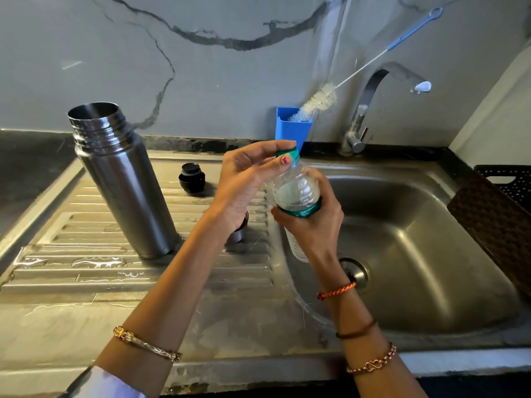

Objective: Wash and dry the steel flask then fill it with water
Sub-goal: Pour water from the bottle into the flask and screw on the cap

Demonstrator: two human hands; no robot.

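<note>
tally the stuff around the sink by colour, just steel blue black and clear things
steel: 3, flask, tap, sink
blue: 2, cup, brush handle
black: 2, stopper, basket
clear: 1, plastic bottle
total: 8

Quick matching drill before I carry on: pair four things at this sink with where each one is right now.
Things:
1. steel flask
2. black stopper
3. bottle brush
4. plastic bottle

Places:
A. standing in the blue holder
B. held in both hands over the sink
C. upright and open on the drainboard
D. on the drainboard behind the left hand

Pairs: 1-C, 2-D, 3-A, 4-B
</note>
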